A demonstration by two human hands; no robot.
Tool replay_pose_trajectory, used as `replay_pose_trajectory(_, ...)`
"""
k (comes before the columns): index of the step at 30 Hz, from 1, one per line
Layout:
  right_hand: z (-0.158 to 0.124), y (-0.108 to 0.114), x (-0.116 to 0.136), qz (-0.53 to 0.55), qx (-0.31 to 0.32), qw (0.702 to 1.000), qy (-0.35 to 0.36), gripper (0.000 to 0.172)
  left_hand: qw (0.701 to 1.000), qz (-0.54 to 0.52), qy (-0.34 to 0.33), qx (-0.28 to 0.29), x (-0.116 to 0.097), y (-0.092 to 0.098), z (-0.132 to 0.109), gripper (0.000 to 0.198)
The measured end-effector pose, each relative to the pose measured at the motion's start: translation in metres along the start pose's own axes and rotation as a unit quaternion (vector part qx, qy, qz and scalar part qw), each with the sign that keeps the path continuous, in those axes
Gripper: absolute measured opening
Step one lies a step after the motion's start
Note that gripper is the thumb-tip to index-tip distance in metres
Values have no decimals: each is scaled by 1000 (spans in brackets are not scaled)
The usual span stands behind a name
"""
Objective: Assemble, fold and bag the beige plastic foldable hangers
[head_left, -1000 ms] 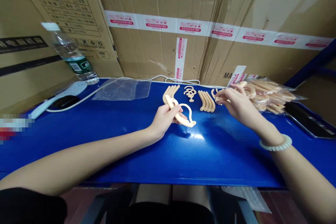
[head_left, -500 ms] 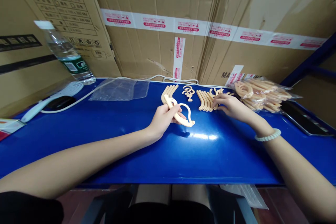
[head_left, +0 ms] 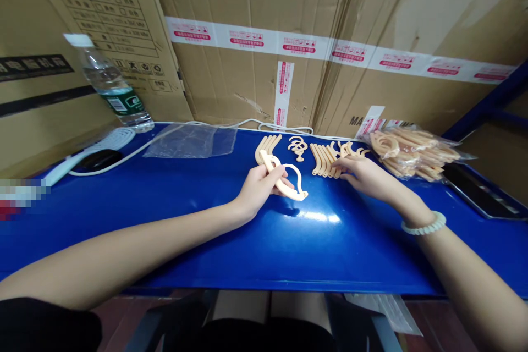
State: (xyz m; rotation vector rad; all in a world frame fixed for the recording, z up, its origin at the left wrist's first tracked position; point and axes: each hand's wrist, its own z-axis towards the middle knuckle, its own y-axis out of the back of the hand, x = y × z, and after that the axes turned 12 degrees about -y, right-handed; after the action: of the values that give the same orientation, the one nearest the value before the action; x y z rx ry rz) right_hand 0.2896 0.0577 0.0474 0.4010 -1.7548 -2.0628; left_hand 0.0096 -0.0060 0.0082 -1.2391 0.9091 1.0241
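Note:
My left hand (head_left: 264,184) is closed around a cream plastic folding hanger (head_left: 284,184), whose curved arms form a loop above the blue table. My right hand (head_left: 358,176) reaches to the right end of a row of loose curved hanger arms (head_left: 322,159), with its thumb and fingers closing on the end arm. Behind that hand lie more curved pieces (head_left: 348,148), partly hidden by it. Several more arms (head_left: 269,146) lie side by side just beyond my left hand. Between the two groups is a small pile of hanger hooks (head_left: 297,147).
Plastic bags of cream parts (head_left: 408,148) lie at the right beside a dark phone-like slab (head_left: 482,190). An empty clear bag (head_left: 192,140), a white cable (head_left: 111,168), a pale hairbrush (head_left: 94,148) and a water bottle (head_left: 119,93) are at the left. Cardboard boxes (head_left: 231,82) stand behind.
The view has shifted slightly. My left hand keeps the hanger in about the same pose, and my right hand stays at the end of the row, its fingers slightly lower.

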Motion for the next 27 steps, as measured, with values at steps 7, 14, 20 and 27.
replay_pose_trajectory(7,-9,1,21,7,-5,999,42,38,1000,8,-2,4,-1,-1,0,19)
replay_pose_trajectory(14,-23,-15,50,-36,34,997,61,64,1000,16,-2,3,0,-3,0,20)
replay_pose_trajectory(20,-8,-32,41,-36,14,998,41,65,1000,22,-7,17,1,-4,0,19)
replay_pose_trajectory(27,6,-39,39,-38,-4,999,-10,67,997,18,5,70,-3,-5,0,19)
